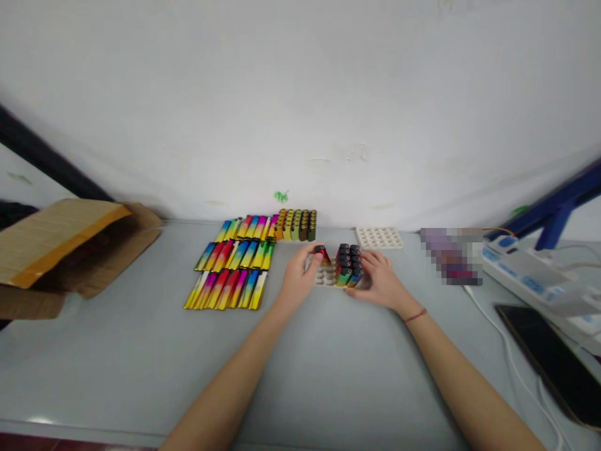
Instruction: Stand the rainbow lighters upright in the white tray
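Note:
My left hand [302, 270] pinches a slim black-topped tube [325, 256] with a red, shiny body at the back left of a white holed tray [325, 276]. Several like it, the black-topped tubes [348, 263], stand upright in the tray's right part, their bodies in shaded colours. Around that right side curls my right hand [382, 282], thumb at the front corner and fingers behind, gripping the tray's edge. Small round holes show in the tray's left part. What exactly the tubes are, I cannot make out.
Left of my hands lie three rows of shiny rainbow tubes [230, 289]. Behind stands a block of upright brown and yellow pieces [295, 225]. A second white holed tray [379, 238] lies near the wall. Cardboard box [70, 244] at left; power strip [539, 282] and phone [554, 363] at right.

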The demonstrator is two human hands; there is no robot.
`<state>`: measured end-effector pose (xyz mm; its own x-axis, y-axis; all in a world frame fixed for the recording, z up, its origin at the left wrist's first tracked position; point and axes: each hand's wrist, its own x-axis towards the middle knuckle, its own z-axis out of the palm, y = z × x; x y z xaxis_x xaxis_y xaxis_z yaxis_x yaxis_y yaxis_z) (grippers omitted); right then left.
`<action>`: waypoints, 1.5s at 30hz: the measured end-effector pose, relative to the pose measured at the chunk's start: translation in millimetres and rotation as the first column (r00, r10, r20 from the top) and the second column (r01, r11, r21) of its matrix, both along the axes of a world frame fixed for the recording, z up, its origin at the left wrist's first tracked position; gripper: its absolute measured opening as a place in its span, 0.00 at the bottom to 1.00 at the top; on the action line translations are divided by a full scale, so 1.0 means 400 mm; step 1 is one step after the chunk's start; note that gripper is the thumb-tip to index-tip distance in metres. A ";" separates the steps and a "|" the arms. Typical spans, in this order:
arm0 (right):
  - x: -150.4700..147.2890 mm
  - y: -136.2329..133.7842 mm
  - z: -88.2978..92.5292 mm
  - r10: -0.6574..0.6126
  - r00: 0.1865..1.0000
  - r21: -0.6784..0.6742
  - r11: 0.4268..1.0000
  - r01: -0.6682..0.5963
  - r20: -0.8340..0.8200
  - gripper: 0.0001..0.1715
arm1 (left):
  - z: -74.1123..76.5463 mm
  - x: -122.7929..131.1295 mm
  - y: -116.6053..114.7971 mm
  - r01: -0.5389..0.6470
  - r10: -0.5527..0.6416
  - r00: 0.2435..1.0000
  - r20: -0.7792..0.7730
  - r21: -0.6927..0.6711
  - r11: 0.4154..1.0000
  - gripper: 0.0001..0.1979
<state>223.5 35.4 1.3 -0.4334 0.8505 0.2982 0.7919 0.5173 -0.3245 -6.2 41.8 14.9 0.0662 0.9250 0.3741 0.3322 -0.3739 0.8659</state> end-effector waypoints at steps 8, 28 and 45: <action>-0.002 -0.002 0.000 -0.012 0.999 0.013 1.000 0.012 0.031 0.37 | 0.007 0.011 0.020 0.059 -0.048 0.976 -0.212 0.046 0.997 0.15; 0.005 0.017 -0.018 0.082 0.988 0.031 0.996 -0.078 -0.134 0.42 | 0.037 0.013 0.030 0.106 -0.070 0.952 -0.298 0.105 0.989 0.14; 0.005 0.013 -0.012 0.077 0.985 -0.014 0.997 -0.080 -0.155 0.41 | 0.096 -0.145 0.010 -0.412 0.354 0.609 -0.710 0.099 0.906 0.19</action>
<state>225.6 40.8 -3.4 -0.4491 0.8221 0.3500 0.6890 0.5680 -0.4502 -64.4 45.7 53.2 -0.0869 0.9482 0.3055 0.9434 -0.0203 0.3311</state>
